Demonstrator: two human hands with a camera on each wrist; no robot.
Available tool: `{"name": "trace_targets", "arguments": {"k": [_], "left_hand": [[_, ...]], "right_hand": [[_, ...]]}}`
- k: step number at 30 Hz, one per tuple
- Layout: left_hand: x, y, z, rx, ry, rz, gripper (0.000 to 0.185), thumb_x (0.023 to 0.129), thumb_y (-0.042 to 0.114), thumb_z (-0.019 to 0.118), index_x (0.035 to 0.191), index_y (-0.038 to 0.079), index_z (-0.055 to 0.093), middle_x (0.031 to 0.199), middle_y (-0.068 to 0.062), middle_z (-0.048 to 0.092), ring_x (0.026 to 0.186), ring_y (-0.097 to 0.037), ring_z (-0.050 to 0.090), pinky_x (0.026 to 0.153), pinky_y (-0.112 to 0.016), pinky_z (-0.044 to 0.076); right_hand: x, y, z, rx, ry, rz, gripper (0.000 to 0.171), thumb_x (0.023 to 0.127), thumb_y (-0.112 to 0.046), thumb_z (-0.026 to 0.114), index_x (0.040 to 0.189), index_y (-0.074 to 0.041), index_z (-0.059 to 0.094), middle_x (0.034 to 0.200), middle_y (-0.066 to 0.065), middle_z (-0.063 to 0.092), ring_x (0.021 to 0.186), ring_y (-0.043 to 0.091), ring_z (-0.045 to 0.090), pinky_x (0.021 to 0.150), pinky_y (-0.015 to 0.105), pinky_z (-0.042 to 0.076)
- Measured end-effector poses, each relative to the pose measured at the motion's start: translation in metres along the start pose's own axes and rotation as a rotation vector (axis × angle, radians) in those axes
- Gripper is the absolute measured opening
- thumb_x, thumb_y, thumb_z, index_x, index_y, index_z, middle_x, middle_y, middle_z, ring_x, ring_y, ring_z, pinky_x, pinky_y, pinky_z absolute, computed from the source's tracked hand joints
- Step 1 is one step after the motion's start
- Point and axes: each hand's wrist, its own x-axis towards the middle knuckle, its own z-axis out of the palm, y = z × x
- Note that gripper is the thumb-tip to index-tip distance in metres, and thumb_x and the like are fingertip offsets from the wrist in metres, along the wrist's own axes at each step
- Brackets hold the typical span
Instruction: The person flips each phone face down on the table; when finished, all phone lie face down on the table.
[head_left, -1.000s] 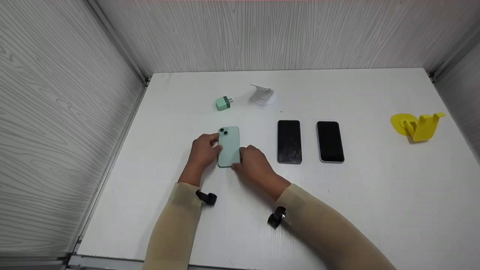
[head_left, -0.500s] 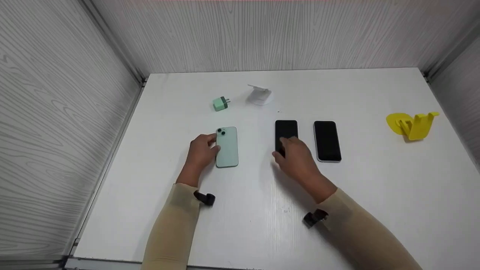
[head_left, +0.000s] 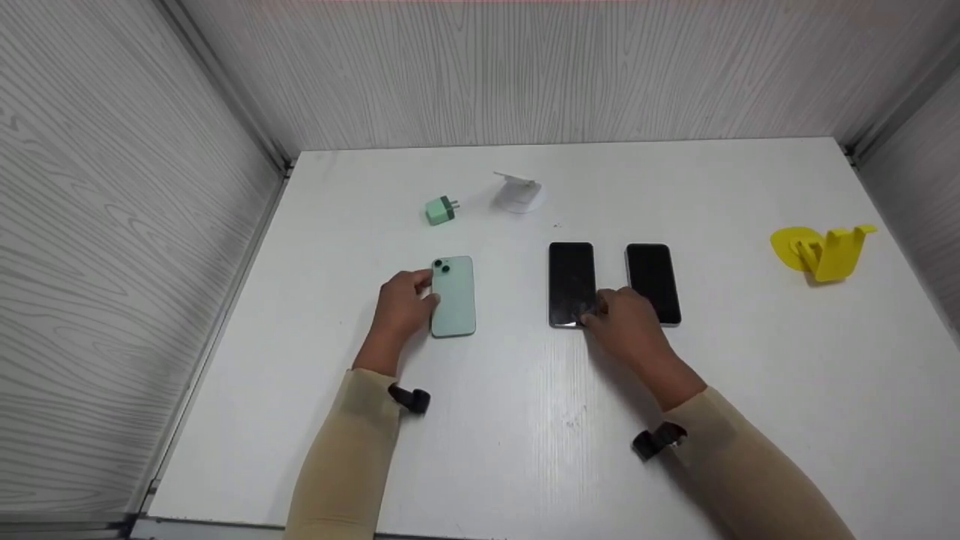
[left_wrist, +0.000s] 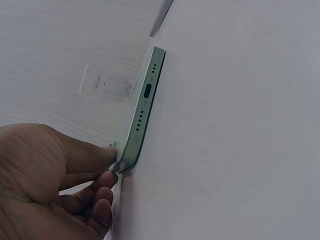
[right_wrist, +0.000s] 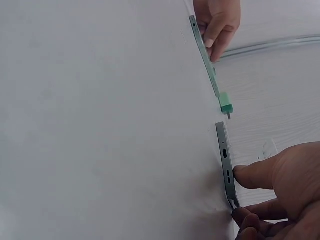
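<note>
A mint-green phone (head_left: 454, 304) lies camera side up in front of the person. The left hand (head_left: 401, 304) holds its left edge; in the left wrist view, the thumb and curled fingertips meet at the corner of the phone (left_wrist: 144, 112). To the right, a black-screened phone (head_left: 571, 277) lies screen up. The right hand (head_left: 632, 326) grips its lower right corner, thumb on the front by the bottom edge, fingers at the side. That phone's port edge (right_wrist: 226, 160) shows in the right wrist view. Another dark phone (head_left: 651, 271) lies beyond the right hand, which partly covers it.
Behind the phones on the white table (head_left: 480, 450) are a green plug charger (head_left: 440, 211) and a white stand (head_left: 520, 195). A yellow phone holder (head_left: 836, 255) stands at the far right. Grey wood-patterned panels (head_left: 540, 75) border the back and sides.
The right hand has left the mint-green phone, moved right over the black-screened phone and come to its lower right corner. The left hand stays at the mint-green phone's left edge.
</note>
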Motion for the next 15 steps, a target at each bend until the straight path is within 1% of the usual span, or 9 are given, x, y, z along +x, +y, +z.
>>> {"name": "trace_targets", "arguments": {"k": [2,5,8,11,14,15], "left_hand": [[0.000,0.004,0.002,0.028,0.018,0.009,0.056,0.106,0.016,0.070,0.159,0.006,0.055,0.149,-0.015,0.062,0.143,-0.032,0.055,0.123,-0.046,0.045],[-0.001,0.016,0.007,0.098,0.047,0.040,0.064,0.105,0.025,0.073,0.162,0.007,0.050,0.157,-0.016,0.056,0.148,-0.034,0.049,0.126,-0.047,0.041],[-0.005,0.033,0.014,0.156,0.042,0.103,0.074,0.104,0.031,0.076,0.167,0.010,0.044,0.165,-0.014,0.051,0.154,-0.033,0.042,0.129,-0.047,0.038],[-0.012,0.051,0.023,0.169,-0.020,0.192,0.083,0.101,0.032,0.081,0.170,0.012,0.039,0.171,-0.011,0.047,0.158,-0.031,0.039,0.130,-0.045,0.036],[-0.019,0.065,0.033,0.166,-0.111,0.266,0.092,0.096,0.032,0.086,0.172,0.015,0.036,0.174,-0.008,0.043,0.161,-0.029,0.037,0.131,-0.043,0.035],[-0.020,0.069,0.037,0.172,-0.140,0.285,0.095,0.095,0.032,0.088,0.172,0.016,0.035,0.174,-0.007,0.042,0.161,-0.028,0.036,0.131,-0.042,0.034]], "right_hand": [[0.000,0.000,0.000,-0.003,0.007,-0.009,0.033,0.102,-0.019,0.074,0.117,0.011,0.072,0.097,0.022,0.070,0.096,0.038,0.065,0.085,0.054,0.052],[0.001,0.000,0.000,0.004,0.016,-0.018,0.031,0.101,-0.017,0.075,0.118,0.009,0.073,0.094,0.020,0.070,0.094,0.036,0.064,0.083,0.052,0.051],[0.001,0.000,0.000,0.025,0.012,-0.014,0.028,0.101,-0.016,0.075,0.115,0.009,0.074,0.094,0.020,0.070,0.094,0.036,0.064,0.083,0.052,0.050],[0.000,0.000,0.000,0.041,0.009,-0.013,0.024,0.101,-0.014,0.074,0.112,0.007,0.075,0.094,0.020,0.070,0.095,0.036,0.065,0.083,0.052,0.051],[0.000,0.000,0.000,0.042,0.010,-0.016,0.017,0.100,-0.013,0.073,0.104,0.003,0.075,0.093,0.019,0.070,0.093,0.034,0.064,0.082,0.051,0.052],[0.000,0.001,0.001,0.040,0.012,-0.015,0.017,0.100,-0.013,0.074,0.104,0.003,0.075,0.093,0.019,0.070,0.093,0.034,0.064,0.082,0.051,0.052]]}}
